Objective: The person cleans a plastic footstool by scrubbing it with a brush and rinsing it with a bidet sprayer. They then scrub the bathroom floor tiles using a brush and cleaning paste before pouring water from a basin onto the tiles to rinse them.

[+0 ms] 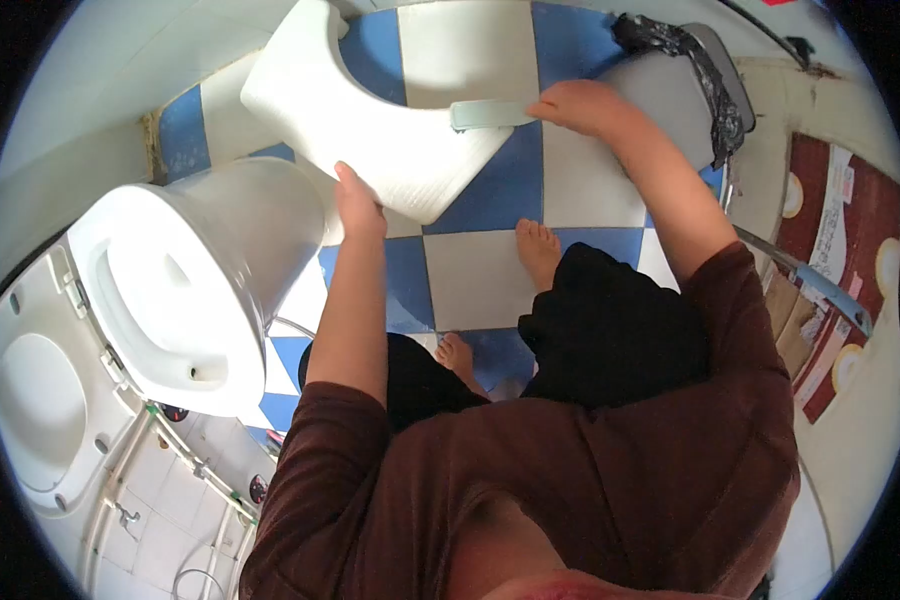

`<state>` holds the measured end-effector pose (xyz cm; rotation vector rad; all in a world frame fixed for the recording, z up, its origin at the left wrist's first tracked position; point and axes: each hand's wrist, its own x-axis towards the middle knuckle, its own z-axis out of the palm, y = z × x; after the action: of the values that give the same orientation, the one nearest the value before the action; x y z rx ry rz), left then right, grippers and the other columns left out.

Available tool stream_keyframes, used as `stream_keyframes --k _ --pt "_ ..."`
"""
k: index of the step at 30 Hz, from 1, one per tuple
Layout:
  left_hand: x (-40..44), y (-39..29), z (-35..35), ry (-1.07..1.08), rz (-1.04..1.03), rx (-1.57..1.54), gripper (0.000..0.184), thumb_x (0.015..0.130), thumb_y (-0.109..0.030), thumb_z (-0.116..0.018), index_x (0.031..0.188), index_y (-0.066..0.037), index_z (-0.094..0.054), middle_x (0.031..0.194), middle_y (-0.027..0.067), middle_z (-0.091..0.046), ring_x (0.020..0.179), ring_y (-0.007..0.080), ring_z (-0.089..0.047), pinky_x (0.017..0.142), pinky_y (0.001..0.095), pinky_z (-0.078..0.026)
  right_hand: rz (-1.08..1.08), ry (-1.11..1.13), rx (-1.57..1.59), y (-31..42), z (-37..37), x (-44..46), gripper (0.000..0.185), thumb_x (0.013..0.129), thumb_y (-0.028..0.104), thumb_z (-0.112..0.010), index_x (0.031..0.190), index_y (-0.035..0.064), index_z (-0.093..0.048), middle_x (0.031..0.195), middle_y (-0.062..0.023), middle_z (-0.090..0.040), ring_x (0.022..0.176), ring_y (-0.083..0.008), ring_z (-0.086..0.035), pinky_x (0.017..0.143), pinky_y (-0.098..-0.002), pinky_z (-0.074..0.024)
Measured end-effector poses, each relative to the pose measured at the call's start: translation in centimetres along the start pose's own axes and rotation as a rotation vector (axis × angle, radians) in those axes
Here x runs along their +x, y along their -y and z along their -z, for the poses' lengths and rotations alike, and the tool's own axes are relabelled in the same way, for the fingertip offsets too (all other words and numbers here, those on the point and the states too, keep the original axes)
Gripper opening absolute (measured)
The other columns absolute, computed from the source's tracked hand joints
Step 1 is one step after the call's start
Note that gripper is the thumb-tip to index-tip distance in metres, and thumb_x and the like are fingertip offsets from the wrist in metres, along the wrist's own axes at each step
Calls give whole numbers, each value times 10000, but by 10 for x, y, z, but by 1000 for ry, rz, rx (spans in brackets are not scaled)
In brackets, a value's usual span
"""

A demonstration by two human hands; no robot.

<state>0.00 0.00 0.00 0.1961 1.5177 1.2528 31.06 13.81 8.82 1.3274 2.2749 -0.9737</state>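
A white toilet footstool (370,120) with a curved cut-out is tilted above the tiled floor in front of me. My left hand (358,205) grips its near edge, thumb on the upper face and the other fingers mostly hidden. My right hand (578,106) is closed around the end of a pale green scrub brush (490,115). The brush lies against the stool at its right-hand end; its bristles are out of sight. The toilet bowl (170,290) stands to the left with its lid (40,410) raised.
A grey bin (665,95) with a black bag (720,100) is at the upper right. Blue and white tiles (475,280) cover the floor around my bare feet. On the right are a blue-handled stick (830,295) and a red-brown patterned panel (865,230). A tap (128,518) is lower left.
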Motion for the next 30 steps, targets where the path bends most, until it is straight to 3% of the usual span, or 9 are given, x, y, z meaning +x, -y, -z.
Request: stream_keyframes --k 2,5,8,11,17,23,25,29,30 --pt "-3 24 -12 -129 -191 27 650 950 -474 -326 1293 77 -337 1329 221 -400 1167 330 -445 980 392 -365 5 -54 -97 11 -10 -1 494 855 489 -435 934 68 -682 995 -171 -648 907 -315 -631 810 -449 -482" --pt "-11 -11 -21 -356 -115 314 641 955 -461 -309 1227 113 -402 1241 263 -469 1113 345 -486 956 388 -377 -49 35 -67 79 9 17 492 860 481 -423 950 67 -673 995 -177 -643 900 -324 -628 808 -448 -482" --pt "2 6 -15 -370 -215 388 643 956 -457 -311 1195 127 -431 1174 285 -510 1088 357 -505 953 387 -373 -21 61 17 24 10 0 486 863 472 -419 984 67 -660 978 -176 -642 903 -332 -620 797 -452 -481" --pt "-5 -5 -27 -470 -152 463 644 955 -456 -311 1202 128 -427 1168 296 -513 1080 375 -506 958 385 -370 22 31 -3 26 8 8 472 868 464 -424 981 71 -661 962 -172 -644 898 -339 -617 782 -450 -481" --pt "-8 -6 -25 -422 -274 526 610 959 -424 -314 1220 117 -420 1190 301 -502 1097 390 -497 964 391 -368 50 91 -56 114 14 59 471 880 467 -433 955 65 -667 920 -163 -655 871 -344 -622 754 -444 -482" --pt "-9 -7 -25 -404 -215 499 587 961 -403 -321 1231 109 -415 1199 298 -499 1113 400 -489 964 393 -368 -20 -198 189 117 18 139 513 916 481 -379 945 55 -663 923 -141 -662 866 -330 -629 755 -447 -479" --pt "-6 -2 -19 -399 -254 501 583 961 -400 -324 1231 108 -415 1201 297 -499 1113 398 -490 963 393 -369 -86 -191 280 127 31 158 503 932 465 -342 942 56 -635 904 -139 -651 866 -323 -608 787 -439 -454" --pt "-10 -9 -26 -440 -214 561 571 962 -386 -327 1240 106 -410 1208 297 -496 1117 396 -488 964 392 -370 8 -275 275 106 -24 161 543 928 470 -337 961 23 -645 946 -227 -636 922 -375 -609 800 -443 -467" --pt "-4 -8 -26 -433 -232 541 569 962 -383 -330 1241 106 -408 1209 297 -495 1118 396 -488 965 391 -370 120 -358 221 104 -21 156 551 933 472 -336 898 3 -622 798 -195 -636 729 -334 -626 692 -441 -481"
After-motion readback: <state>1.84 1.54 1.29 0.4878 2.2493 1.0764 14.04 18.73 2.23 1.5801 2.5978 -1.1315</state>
